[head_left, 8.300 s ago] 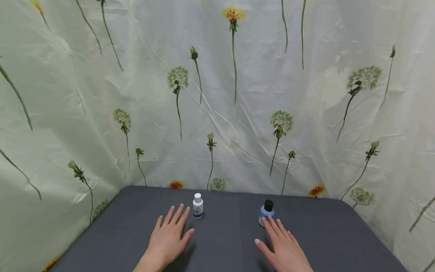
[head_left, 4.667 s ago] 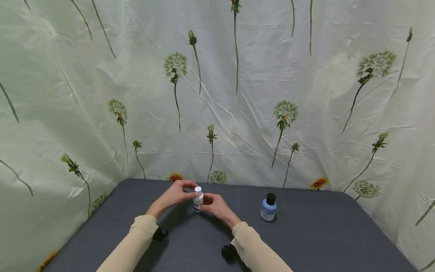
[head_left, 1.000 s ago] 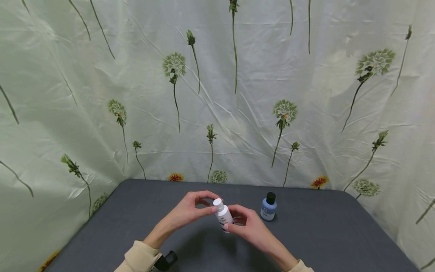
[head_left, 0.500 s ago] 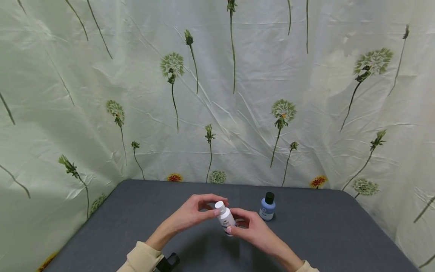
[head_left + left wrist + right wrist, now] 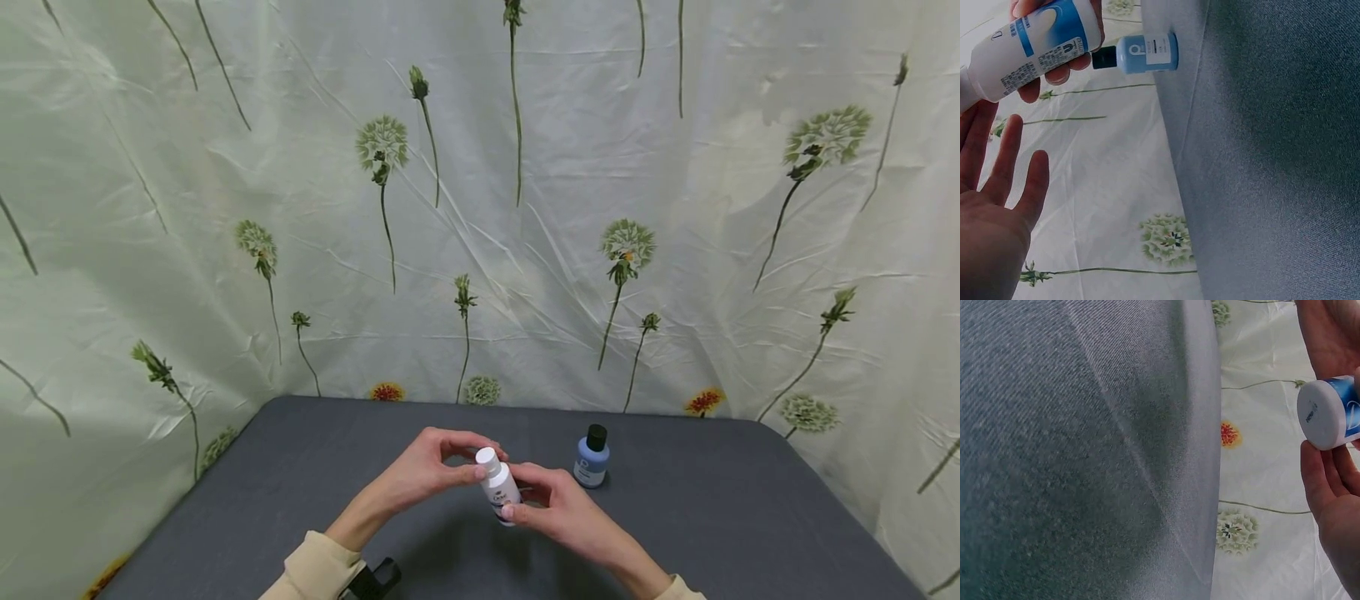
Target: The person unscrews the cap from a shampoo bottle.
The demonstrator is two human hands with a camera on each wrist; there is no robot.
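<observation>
A small white plastic bottle (image 5: 498, 492) with a white cap (image 5: 487, 461) is held tilted above the dark table, its cap leaning left. My right hand (image 5: 566, 508) grips its body, thumb across the front label. At the cap, my left hand (image 5: 427, 471) pinches with thumb and fingers. In the left wrist view the back label of the white bottle (image 5: 1038, 50) faces the camera; the left hand's (image 5: 997, 206) other fingers extend below it. The right wrist view shows the bottle's round base (image 5: 1321, 419) between the right hand (image 5: 1341, 512) and the left hand (image 5: 1335, 337).
A blue bottle (image 5: 591, 465) with a black cap stands upright on the dark grey table (image 5: 720, 500), right of and behind the hands. A flower-printed curtain (image 5: 555, 208) hangs behind the table and along its sides. A black device (image 5: 375, 577) sits at the left wrist.
Earlier both hands were open and the white bottle stood on the table. Both hands then took hold, lifted it and brought it right and closer. In the last second it shifts only slightly.
</observation>
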